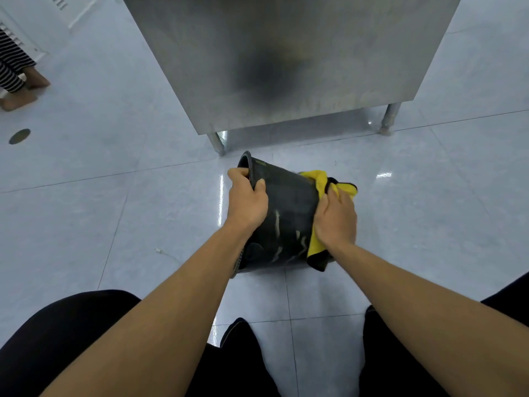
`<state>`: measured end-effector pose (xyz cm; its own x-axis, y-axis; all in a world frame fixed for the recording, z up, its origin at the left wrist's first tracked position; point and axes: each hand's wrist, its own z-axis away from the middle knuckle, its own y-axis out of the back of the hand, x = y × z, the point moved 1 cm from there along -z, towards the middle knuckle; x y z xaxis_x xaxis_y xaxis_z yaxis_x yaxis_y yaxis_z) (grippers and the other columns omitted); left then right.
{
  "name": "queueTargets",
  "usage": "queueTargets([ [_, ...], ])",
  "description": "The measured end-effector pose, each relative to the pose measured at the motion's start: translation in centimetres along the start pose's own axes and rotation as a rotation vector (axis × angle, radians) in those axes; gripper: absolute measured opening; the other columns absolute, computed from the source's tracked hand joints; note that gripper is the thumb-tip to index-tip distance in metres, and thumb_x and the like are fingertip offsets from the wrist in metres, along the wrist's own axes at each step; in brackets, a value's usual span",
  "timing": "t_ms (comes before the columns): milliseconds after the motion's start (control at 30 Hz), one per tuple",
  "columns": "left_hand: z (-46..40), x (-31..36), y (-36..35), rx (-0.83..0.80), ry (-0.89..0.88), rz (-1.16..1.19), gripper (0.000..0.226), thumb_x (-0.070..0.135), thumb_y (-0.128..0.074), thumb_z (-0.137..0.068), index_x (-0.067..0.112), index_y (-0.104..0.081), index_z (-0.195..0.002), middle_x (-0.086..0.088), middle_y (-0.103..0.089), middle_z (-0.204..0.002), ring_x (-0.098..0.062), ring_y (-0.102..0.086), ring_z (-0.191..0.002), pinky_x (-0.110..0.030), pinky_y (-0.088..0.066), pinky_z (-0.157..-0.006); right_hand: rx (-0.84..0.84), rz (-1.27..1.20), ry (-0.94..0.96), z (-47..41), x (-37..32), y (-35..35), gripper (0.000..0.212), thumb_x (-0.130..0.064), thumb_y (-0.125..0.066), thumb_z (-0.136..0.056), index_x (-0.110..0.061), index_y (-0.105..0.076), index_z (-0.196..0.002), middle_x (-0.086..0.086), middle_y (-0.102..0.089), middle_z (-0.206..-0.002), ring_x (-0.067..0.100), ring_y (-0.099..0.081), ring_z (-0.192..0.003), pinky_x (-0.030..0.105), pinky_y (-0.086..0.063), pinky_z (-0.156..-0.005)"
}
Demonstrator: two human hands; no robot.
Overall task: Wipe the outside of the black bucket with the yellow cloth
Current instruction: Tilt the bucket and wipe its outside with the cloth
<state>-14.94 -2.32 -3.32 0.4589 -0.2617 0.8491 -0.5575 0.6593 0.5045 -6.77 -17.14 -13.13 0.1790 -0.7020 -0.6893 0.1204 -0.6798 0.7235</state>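
Observation:
The black bucket [286, 213] lies tilted on the tiled floor, its open mouth turned up and to the left. My left hand [247, 200] grips the rim, thumb on the outer wall and fingers curled inside. My right hand [336, 217] presses the yellow cloth [317, 179] against the bucket's right side wall. The cloth has a black edge and bunches out above and below the hand. Pale streaks show on the bucket's wall between my hands.
A stainless steel cabinet [286, 58] on short legs stands just behind the bucket. Another person's feet and striped trousers [14, 73] are at the far left. A round floor drain [19, 136] lies left. My dark-trousered knees [71, 333] fill the bottom edge.

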Motion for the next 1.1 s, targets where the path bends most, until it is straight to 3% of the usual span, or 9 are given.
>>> queueTargets([
  [100,-0.1,0.2,-0.5,0.014,0.002,-0.036,0.014,0.02,-0.046,-0.106,0.017,-0.034,-0.113,-0.005,-0.056,-0.092,-0.01,-0.052,-0.068,-0.022,-0.039,-0.053,-0.003,0.056,-0.128,-0.5,0.4,0.2,0.036,-0.023,-0.033,-0.107,-0.009,-0.057,-0.129,0.013,-0.054,-0.136,0.036,-0.046,-0.127,0.049,-0.039,-0.103],
  [167,0.0,0.3,-0.7,0.016,-0.007,-0.052,0.013,0.02,-0.046,-0.106,0.015,-0.037,-0.114,-0.001,-0.054,-0.088,-0.01,-0.052,-0.068,-0.023,-0.038,-0.054,0.043,0.084,-0.133,0.0,-0.2,0.1,0.032,-0.022,-0.036,-0.105,-0.008,-0.06,-0.121,0.018,-0.056,-0.128,0.038,-0.047,-0.119,0.048,-0.037,-0.102],
  [467,-0.6,0.0,-0.3,0.098,0.018,-0.056,0.009,0.02,-0.052,-0.101,0.017,-0.046,-0.108,0.002,-0.06,-0.093,-0.008,-0.057,-0.074,-0.023,-0.042,-0.058,0.031,-0.241,0.366,4.3,-7.7,-0.7,0.025,-0.023,-0.046,-0.099,-0.009,-0.064,-0.108,0.004,-0.061,-0.096,0.02,-0.053,-0.088,0.037,-0.044,-0.082],
  [567,-0.5,0.1,0.0,0.053,-0.047,-0.087,0.013,0.019,-0.051,-0.1,0.019,-0.056,-0.112,0.002,-0.065,-0.095,-0.013,-0.061,-0.081,-0.017,-0.039,-0.057,0.061,-0.113,0.311,3.4,-6.6,-0.5,0.033,-0.026,-0.042,-0.103,-0.009,-0.063,-0.124,0.011,-0.061,-0.111,0.029,-0.054,-0.102,0.043,-0.043,-0.092],
  [633,-0.2,0.4,-0.1,-0.041,-0.079,-0.137,0.034,0.016,-0.044,-0.098,0.017,-0.057,-0.129,-0.004,-0.067,-0.103,-0.017,-0.061,-0.082,-0.02,-0.041,-0.059,0.017,0.0,0.158,2.1,-5.2,-0.5,0.04,-0.033,-0.035,-0.106,-0.017,-0.057,-0.134,0.014,-0.054,-0.135,0.034,-0.047,-0.123,0.048,-0.036,-0.104],
  [767,0.5,0.3,0.0,-0.204,-0.005,-0.169,0.065,0.016,-0.037,-0.1,0.03,-0.018,-0.161,0.007,-0.06,-0.093,-0.009,-0.057,-0.073,-0.02,-0.042,-0.055,-0.053,0.004,-0.081,1.0,-3.8,-0.4,0.045,-0.04,-0.026,-0.106,-0.025,-0.054,-0.138,0.004,-0.034,-0.162,0.031,-0.025,-0.148,0.055,-0.022,-0.116],
  [867,0.6,0.2,0.1,-0.229,-0.019,-0.145,0.065,0.017,-0.035,-0.106,0.029,-0.004,-0.163,0.015,-0.051,-0.086,-0.004,-0.052,-0.073,-0.017,-0.044,-0.062,-0.009,0.042,0.012,2.3,-4.9,-0.6,0.04,-0.038,-0.032,-0.105,-0.026,-0.053,-0.138,0.008,-0.043,-0.151,0.034,-0.034,-0.135,0.052,-0.029,-0.104],
  [967,0.6,0.4,-0.2,-0.187,-0.012,-0.067,0.058,0.016,-0.036,-0.105,0.018,-0.014,-0.159,0.002,-0.06,-0.109,-0.014,-0.06,-0.094,-0.034,-0.051,-0.09,0.034,-0.033,0.271,4.2,-7.2,-1.0,0.038,-0.035,-0.041,-0.103,-0.026,-0.056,-0.137,0.009,-0.053,-0.125,0.031,-0.045,-0.113,0.046,-0.032,-0.091],
  [1100,0.6,0.1,-0.5,-0.132,0.054,0.036,0.04,0.012,-0.039,-0.103,0.007,-0.021,-0.139,0.0,-0.057,-0.096,-0.013,-0.061,-0.086,-0.038,-0.056,-0.084,0.058,-0.087,0.434,4.6,-7.0,-1.1,0.041,-0.031,-0.042,-0.104,-0.018,-0.06,-0.138,0.012,-0.057,-0.111,0.033,-0.053,-0.103,0.046,-0.039,-0.088],
])
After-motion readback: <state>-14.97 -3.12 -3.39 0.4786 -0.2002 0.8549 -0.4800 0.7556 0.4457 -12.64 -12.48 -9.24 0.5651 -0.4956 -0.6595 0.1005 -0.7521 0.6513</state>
